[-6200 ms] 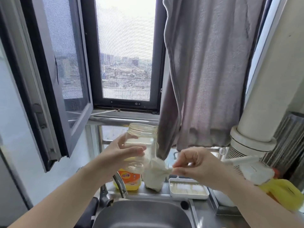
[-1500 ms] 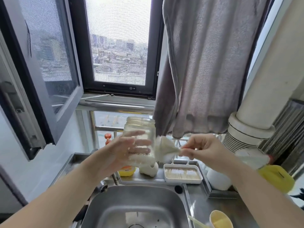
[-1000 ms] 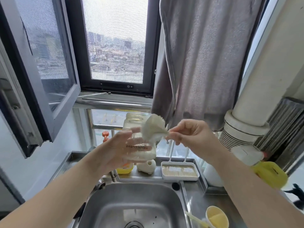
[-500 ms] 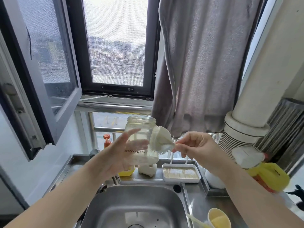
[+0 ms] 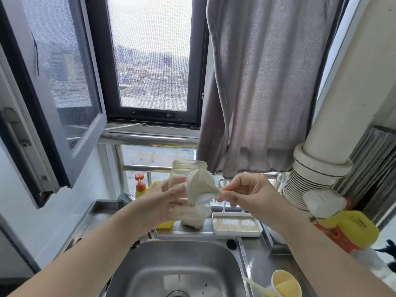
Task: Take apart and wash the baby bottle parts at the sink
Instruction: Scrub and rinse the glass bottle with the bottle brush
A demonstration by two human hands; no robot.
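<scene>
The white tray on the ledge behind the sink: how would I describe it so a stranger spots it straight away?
Start at the steel sink and look to the ledge behind its far right corner. There sits the white tray, low and rectangular, holding something pale. Unlike the yellow bottle further left, it is flat and open-topped.

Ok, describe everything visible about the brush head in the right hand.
The bottle brush has a cream-white, fan-shaped silicone-looking head edged with short bristles, tapering to a thin handle. The right hand pinches that handle. The head is raised above the sink, tilted, beside and partly overlapping the clear baby bottle that the left hand holds. Whether it touches the bottle is unclear.
</scene>
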